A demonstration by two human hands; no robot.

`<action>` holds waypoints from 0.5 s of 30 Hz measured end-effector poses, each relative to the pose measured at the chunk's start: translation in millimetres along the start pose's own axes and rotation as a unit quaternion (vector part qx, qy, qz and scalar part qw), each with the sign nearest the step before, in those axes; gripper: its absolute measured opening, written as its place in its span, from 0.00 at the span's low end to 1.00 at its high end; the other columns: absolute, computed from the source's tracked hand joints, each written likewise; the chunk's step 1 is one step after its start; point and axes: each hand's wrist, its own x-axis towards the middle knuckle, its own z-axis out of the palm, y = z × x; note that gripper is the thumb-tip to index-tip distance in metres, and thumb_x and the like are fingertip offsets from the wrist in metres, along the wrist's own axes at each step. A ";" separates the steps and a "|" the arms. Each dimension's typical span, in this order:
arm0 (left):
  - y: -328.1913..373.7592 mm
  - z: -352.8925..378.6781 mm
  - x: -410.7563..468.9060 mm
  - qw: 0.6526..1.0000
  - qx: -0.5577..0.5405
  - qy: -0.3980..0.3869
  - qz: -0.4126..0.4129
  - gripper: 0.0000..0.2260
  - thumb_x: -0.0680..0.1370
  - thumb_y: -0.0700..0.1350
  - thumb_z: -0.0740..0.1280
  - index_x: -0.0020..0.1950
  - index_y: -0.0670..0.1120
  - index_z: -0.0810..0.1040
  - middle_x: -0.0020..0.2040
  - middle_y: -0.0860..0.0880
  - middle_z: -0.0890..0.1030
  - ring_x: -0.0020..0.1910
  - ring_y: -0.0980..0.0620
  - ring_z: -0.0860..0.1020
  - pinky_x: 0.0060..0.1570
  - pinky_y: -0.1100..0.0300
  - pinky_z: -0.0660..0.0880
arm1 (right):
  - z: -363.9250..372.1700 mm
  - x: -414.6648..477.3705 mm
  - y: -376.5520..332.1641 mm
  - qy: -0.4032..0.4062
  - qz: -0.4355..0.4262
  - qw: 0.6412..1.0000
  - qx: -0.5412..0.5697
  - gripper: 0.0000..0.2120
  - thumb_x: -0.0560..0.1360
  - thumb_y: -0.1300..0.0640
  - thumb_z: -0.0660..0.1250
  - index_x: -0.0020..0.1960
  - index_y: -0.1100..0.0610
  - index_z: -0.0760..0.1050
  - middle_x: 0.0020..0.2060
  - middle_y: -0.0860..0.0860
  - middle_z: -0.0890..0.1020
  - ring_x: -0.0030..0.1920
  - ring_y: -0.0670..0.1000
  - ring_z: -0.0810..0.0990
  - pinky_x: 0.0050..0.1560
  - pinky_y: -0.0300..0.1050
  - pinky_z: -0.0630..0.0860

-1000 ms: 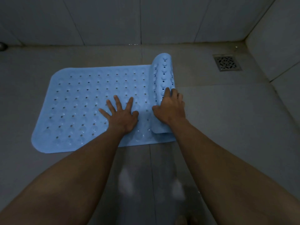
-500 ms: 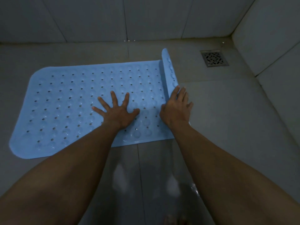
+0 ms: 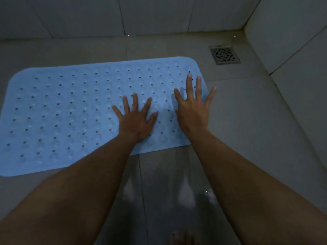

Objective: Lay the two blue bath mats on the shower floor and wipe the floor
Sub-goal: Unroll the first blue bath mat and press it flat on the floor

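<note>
One blue bath mat (image 3: 70, 112), dotted with small holes and round bumps, lies fully flat on the grey tiled shower floor (image 3: 247, 129). My left hand (image 3: 136, 119) presses on its near right part with fingers spread. My right hand (image 3: 192, 110) lies flat with spread fingers on the mat's right end, its little finger reaching past the edge over the tile. Only this one mat is in view.
A square metal drain grate (image 3: 224, 55) sits in the far right corner of the floor. Tiled walls (image 3: 159, 15) close the back and the right side. The tile near me looks wet and shiny (image 3: 168, 191). My toes (image 3: 180, 237) show at the bottom edge.
The rolled-up right end of the mat has been unrolled and now lies flat. My right hand moved right and forward with it and its fingers spread. My left hand stayed pressing.
</note>
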 end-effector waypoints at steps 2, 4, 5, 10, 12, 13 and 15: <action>-2.0 0.2 -0.2 1.000 -0.006 0.002 0.003 0.29 0.80 0.69 0.42 0.80 0.62 0.46 0.82 0.46 0.45 0.79 0.37 0.41 0.70 0.29 0.37 | 3.1 2.5 2.3 -0.044 -0.020 0.999 0.013 0.21 0.78 0.52 0.67 0.70 0.52 0.72 0.78 0.62 0.59 0.78 0.65 0.52 0.70 0.77 0.45; -6.0 -1.9 -0.6 1.000 -0.018 -0.003 0.010 0.29 0.81 0.67 0.44 0.80 0.60 0.46 0.82 0.45 0.45 0.79 0.38 0.42 0.72 0.31 0.38 | 9.2 -1.2 4.2 -0.166 -0.017 0.983 0.074 0.26 0.81 0.43 0.57 0.76 0.51 0.62 0.78 0.60 0.56 0.78 0.63 0.50 0.73 0.72 0.47; -9.4 -3.0 -1.0 1.000 -0.028 -0.001 0.014 0.29 0.81 0.66 0.45 0.81 0.59 0.47 0.82 0.44 0.45 0.80 0.39 0.42 0.73 0.33 0.39 | 13.0 -5.1 5.0 -0.215 -0.009 0.970 0.113 0.30 0.81 0.39 0.53 0.79 0.51 0.55 0.79 0.58 0.53 0.79 0.61 0.49 0.74 0.69 0.47; -48.2 -10.5 -13.1 0.998 -0.038 0.046 -0.029 0.28 0.82 0.62 0.46 0.81 0.54 0.54 0.81 0.39 0.51 0.80 0.39 0.46 0.74 0.33 0.43 | 14.9 -13.3 -5.2 -0.243 0.023 0.957 0.159 0.43 0.73 0.24 0.49 0.80 0.44 0.43 0.80 0.56 0.46 0.79 0.62 0.44 0.73 0.71 0.43; -74.5 -14.7 -19.7 0.994 -0.034 0.041 -0.093 0.27 0.83 0.62 0.47 0.81 0.55 0.54 0.81 0.40 0.50 0.80 0.39 0.44 0.73 0.31 0.40 | 11.7 -8.7 -17.9 -0.232 0.037 0.961 0.146 0.43 0.72 0.23 0.47 0.80 0.45 0.46 0.80 0.58 0.49 0.79 0.64 0.45 0.72 0.74 0.42; -88.0 -18.1 -22.3 0.991 -0.042 0.036 -0.125 0.27 0.82 0.62 0.47 0.81 0.55 0.53 0.81 0.41 0.49 0.80 0.39 0.42 0.72 0.31 0.39 | 9.8 -4.4 -27.1 -0.226 0.036 0.963 0.144 0.43 0.73 0.24 0.47 0.80 0.46 0.47 0.80 0.59 0.50 0.79 0.64 0.45 0.72 0.74 0.42; -114.2 -22.6 -25.3 0.982 -0.045 0.019 -0.180 0.29 0.81 0.64 0.46 0.81 0.56 0.50 0.81 0.41 0.45 0.79 0.39 0.40 0.71 0.30 0.37 | 6.5 7.1 -49.8 -0.220 0.016 0.964 0.151 0.43 0.73 0.24 0.46 0.80 0.46 0.47 0.80 0.58 0.48 0.79 0.62 0.44 0.72 0.73 0.41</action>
